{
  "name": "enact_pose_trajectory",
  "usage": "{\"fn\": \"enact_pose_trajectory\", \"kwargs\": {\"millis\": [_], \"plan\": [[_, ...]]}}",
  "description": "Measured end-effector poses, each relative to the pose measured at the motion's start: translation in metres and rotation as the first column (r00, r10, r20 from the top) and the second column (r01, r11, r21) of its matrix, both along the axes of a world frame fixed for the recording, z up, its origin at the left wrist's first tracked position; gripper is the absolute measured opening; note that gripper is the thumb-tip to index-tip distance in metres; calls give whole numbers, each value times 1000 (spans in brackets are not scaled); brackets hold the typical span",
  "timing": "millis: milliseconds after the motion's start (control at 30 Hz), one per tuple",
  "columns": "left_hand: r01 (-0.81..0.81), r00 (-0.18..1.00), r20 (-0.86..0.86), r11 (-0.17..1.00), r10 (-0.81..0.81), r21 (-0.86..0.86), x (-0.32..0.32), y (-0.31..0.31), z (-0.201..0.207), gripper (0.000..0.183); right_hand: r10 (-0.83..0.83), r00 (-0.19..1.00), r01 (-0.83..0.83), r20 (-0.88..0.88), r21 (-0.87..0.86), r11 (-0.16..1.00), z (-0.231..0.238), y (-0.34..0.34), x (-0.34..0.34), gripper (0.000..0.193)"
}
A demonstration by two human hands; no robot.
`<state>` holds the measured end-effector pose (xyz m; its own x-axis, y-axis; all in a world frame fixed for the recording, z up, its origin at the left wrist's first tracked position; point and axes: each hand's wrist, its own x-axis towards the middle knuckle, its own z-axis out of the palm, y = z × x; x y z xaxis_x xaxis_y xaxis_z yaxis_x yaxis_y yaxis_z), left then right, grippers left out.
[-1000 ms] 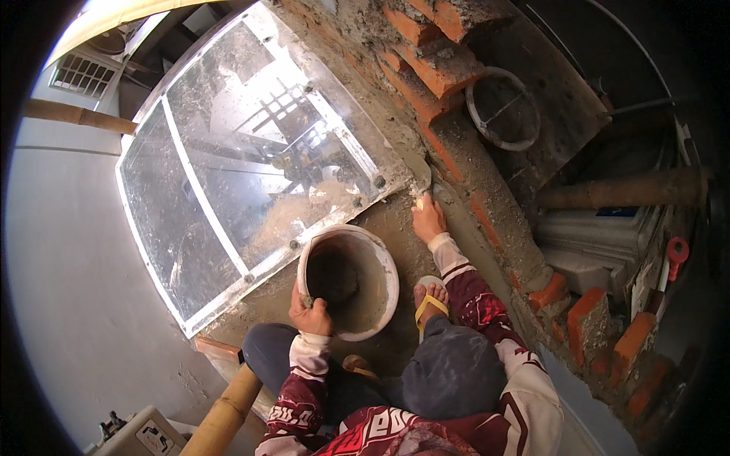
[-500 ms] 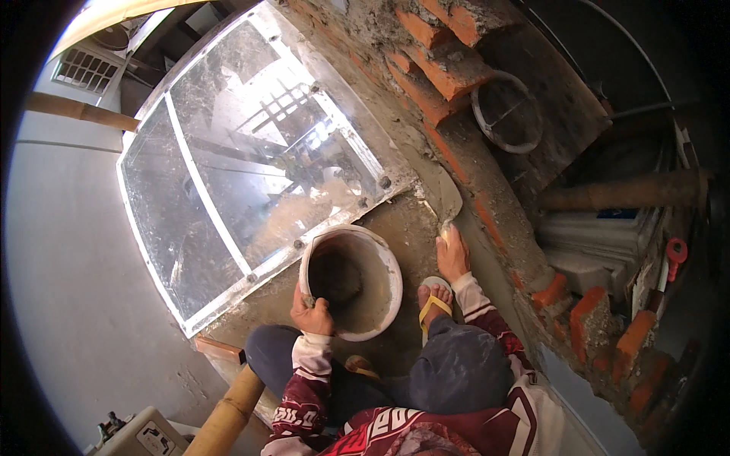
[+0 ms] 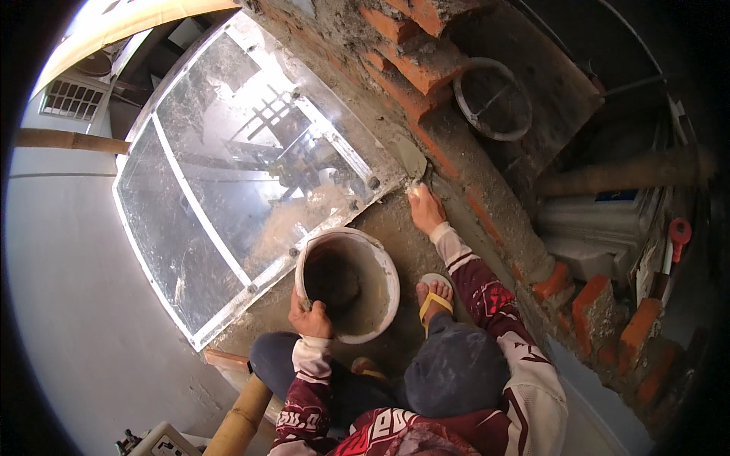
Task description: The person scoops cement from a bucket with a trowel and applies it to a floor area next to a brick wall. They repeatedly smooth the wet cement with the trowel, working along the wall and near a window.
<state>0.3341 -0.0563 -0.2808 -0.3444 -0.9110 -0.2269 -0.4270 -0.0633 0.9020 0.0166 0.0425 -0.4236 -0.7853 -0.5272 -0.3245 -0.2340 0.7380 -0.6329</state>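
My left hand (image 3: pixel 310 315) grips the rim of a pale round bucket (image 3: pixel 391 277), which is tilted so that its inside shows, coated with grey mortar. Farther out, my right hand (image 3: pixel 427 209) is closed around the handle of a trowel (image 3: pixel 411 158). The trowel's blade lies against the strip of grey mortar between the clear panel (image 3: pixel 220 171) and the brick wall's base (image 3: pixel 441 152). Whether mortar sits under the blade is hidden.
Broken orange bricks (image 3: pixel 426 64) jut from the wall ahead, and more bricks (image 3: pixel 593 311) stand at the right. A round ring-shaped object (image 3: pixel 517 133) rests on a board. Bamboo poles (image 3: pixel 237 410) cross at lower left and right (image 3: pixel 623 175). My sandalled foot (image 3: pixel 435 298) is beside the bucket.
My right hand has moved forward and a little left with the trowel, along the mortar strip toward the panel's corner. My left hand still holds the bucket in nearly the same spot.
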Motion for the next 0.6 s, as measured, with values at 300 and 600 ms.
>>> {"fn": "enact_pose_trajectory", "kwargs": {"millis": [300, 600], "plan": [[12, 999, -31, 1000, -13, -7, 2, 0, -4, 59, -96, 995, 95, 40, 39, 995, 7, 76, 31, 55], [9, 1000, -22, 1000, -9, 25, 12, -1, -11, 59, -6, 1000, 7, -16, 85, 996, 49, 71, 52, 57]]}}
